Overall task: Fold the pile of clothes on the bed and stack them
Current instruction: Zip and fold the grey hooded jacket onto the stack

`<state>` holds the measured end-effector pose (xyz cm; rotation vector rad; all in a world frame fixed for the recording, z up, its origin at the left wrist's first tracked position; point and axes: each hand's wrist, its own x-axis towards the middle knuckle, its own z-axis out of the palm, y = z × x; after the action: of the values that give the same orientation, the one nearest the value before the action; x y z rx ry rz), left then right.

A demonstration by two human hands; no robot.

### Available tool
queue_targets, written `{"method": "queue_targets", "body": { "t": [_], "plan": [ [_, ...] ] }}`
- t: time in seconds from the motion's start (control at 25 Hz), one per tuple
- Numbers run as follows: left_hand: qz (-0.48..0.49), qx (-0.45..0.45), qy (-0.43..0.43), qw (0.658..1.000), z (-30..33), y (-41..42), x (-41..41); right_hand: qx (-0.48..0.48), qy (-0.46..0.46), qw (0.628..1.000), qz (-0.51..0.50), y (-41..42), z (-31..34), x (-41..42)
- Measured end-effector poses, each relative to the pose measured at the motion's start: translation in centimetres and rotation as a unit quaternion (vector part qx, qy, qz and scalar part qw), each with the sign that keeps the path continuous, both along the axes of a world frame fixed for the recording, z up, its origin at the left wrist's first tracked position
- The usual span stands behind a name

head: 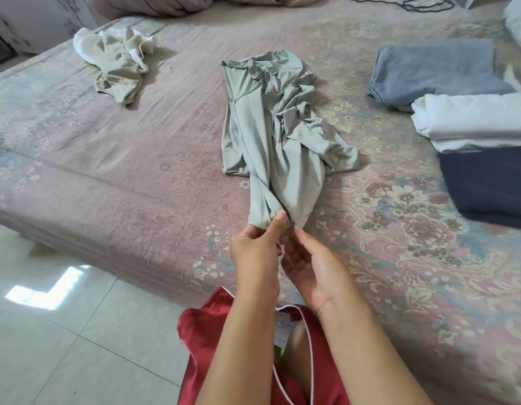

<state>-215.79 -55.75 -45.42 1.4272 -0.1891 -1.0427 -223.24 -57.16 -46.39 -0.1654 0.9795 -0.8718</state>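
Two hands meet at the near end of the grey-green garment [278,133], which lies crumpled and stretched lengthwise in the middle of the bed [122,159]. I see the left hand [258,252] pinching the garment's lower edge between thumb and fingers, lifting it off the bedspread. The right hand [309,268] sits just beside it, palm up, fingers curled toward the same hem; I cannot tell whether it actually grips the cloth. Far left on the bed lies a rumpled beige and white piece [119,61], still unfolded. On the right side I see folded items: grey-blue cloth [434,73], a white fold [475,121], and a navy fold [487,185] nearest me.
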Motion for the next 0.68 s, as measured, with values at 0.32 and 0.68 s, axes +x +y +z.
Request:
{"method": "queue_targets", "body": {
  "t": [0.32,0.68],
  "plan": [
    [0.044,-0.026,-0.005,0.999,0.7,-0.5,-1.1,-0.025,-0.024,0.999,-0.024,0.2,0.9,-0.2],
    [0.053,-0.047,0.009,0.997,0.9,-0.3,-1.0,-0.045,-0.005,0.999,-0.006,0.5,1.1,-0.3]
  ]
}}
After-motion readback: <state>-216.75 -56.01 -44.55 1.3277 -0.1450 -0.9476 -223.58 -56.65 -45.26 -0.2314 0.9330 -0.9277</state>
